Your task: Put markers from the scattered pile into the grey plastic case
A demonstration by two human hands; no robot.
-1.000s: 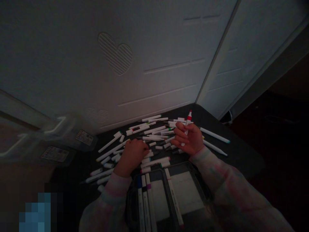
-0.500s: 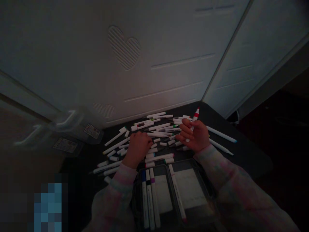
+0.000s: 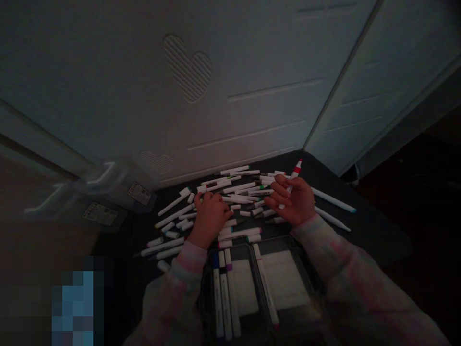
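My right hand (image 3: 297, 202) grips a marker (image 3: 296, 170) with a white barrel and a red band, its red tip pointing up, uncapped. Palm side up, that hand sits at the right of the pile. Over the middle of the heap, my left hand (image 3: 212, 216) reaches palm down, fingers bent and apart, among the loose markers and caps. A small white cap (image 3: 246, 214) lies just right of its thumb. Below the hands is a clear-lidded case (image 3: 254, 283) in two compartments: three markers (image 3: 224, 293) in the left one, one marker (image 3: 265, 286) in the right.
Many white markers and caps lie scattered on a dark tabletop (image 3: 367, 235). Two long white pens (image 3: 334, 199) rest at its right. Clear plastic boxes (image 3: 108, 192) with labels stand at the left. Behind rises a white panel (image 3: 252, 62) with a raised heart.
My left hand has spread its fingers more and shifted slightly right over the pile. My right hand keeps hold of the red marker; the view has moved slightly.
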